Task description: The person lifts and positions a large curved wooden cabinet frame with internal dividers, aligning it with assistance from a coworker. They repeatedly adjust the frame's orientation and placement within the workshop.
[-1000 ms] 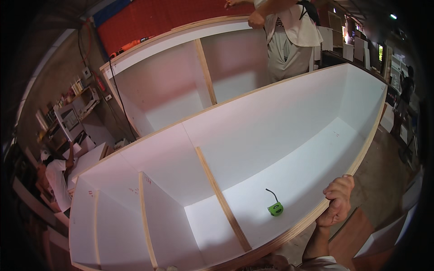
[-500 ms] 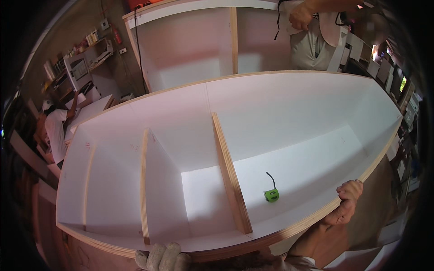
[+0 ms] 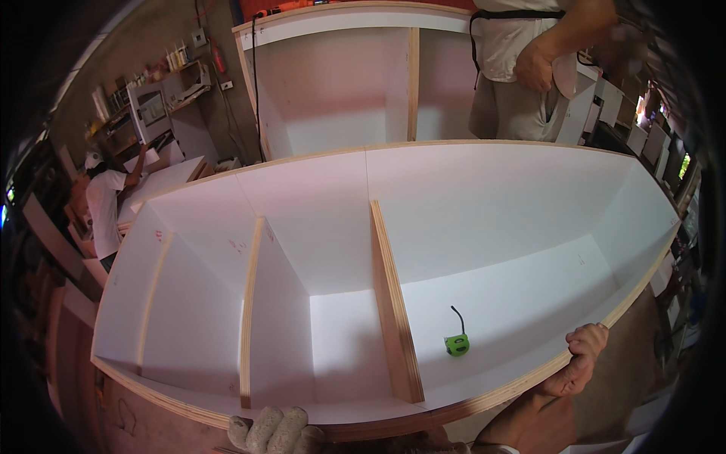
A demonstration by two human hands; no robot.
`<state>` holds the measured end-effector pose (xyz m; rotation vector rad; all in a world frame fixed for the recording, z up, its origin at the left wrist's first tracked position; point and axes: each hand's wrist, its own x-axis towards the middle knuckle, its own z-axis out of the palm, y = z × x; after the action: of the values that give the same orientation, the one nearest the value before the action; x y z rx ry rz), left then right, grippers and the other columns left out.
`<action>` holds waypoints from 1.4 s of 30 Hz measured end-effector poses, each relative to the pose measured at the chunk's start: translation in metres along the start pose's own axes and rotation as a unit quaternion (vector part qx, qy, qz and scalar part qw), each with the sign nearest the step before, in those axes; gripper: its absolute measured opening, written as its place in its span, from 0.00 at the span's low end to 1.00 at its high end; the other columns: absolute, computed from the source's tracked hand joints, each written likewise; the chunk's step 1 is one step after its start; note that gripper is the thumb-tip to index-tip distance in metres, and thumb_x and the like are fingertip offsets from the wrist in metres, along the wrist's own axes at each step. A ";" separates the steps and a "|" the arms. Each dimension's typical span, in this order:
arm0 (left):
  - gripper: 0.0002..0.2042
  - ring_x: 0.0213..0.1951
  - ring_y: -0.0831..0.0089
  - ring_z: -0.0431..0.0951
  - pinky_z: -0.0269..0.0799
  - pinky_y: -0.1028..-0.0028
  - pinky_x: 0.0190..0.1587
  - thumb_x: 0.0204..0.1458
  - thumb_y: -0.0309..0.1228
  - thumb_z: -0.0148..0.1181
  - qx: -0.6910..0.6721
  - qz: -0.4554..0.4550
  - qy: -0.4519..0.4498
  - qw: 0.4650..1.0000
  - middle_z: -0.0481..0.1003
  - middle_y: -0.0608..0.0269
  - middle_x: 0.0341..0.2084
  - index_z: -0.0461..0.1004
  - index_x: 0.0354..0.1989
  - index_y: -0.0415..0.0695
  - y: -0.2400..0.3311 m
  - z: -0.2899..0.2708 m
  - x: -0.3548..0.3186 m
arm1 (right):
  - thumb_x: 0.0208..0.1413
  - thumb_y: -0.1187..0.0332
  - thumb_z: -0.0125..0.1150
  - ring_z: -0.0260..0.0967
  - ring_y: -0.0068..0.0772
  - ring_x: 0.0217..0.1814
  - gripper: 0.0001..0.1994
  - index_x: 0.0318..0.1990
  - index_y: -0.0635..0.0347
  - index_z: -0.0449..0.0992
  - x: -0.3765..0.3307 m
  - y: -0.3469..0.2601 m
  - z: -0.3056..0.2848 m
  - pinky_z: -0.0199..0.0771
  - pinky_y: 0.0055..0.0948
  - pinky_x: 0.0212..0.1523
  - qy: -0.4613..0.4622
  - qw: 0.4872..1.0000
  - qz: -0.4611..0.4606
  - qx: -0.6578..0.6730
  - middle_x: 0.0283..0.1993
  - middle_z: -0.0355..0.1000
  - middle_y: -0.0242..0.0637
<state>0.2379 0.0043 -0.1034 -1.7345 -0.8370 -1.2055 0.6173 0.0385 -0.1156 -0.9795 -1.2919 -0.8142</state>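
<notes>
Right up front is a long, open white cabinet box with raw plywood edges (image 3: 499, 204), its near rim gripped by the left hand (image 3: 274, 430), in what looks like a grey knit glove, and the bare right hand (image 3: 581, 359). A loose green tape measure with a black strap (image 3: 457, 346) lies in the big right compartment, so a tilt could send it sliding, and uneven lifting might bump the white plywood-edged cabinet behind (image 3: 325, 91). Writing-wise, just tiny red marks (image 3: 238, 245) inside, too small to read, no brand I can spot
</notes>
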 end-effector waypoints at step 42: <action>0.03 0.30 0.68 0.77 0.55 0.62 0.35 0.62 0.30 0.55 0.033 0.004 -0.047 0.998 0.82 0.57 0.34 0.75 0.38 0.47 0.000 -0.008 -0.006 | 0.63 0.57 0.53 0.65 0.43 0.34 0.19 0.37 0.69 0.71 -0.007 0.023 0.000 0.65 0.48 0.46 -0.022 0.996 -0.088 0.026 0.32 0.71 0.47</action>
<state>0.2323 -0.0035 -0.1075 -1.7502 -0.9147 -1.0860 0.6373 0.0471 -0.1259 -0.8551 -1.4459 -0.8933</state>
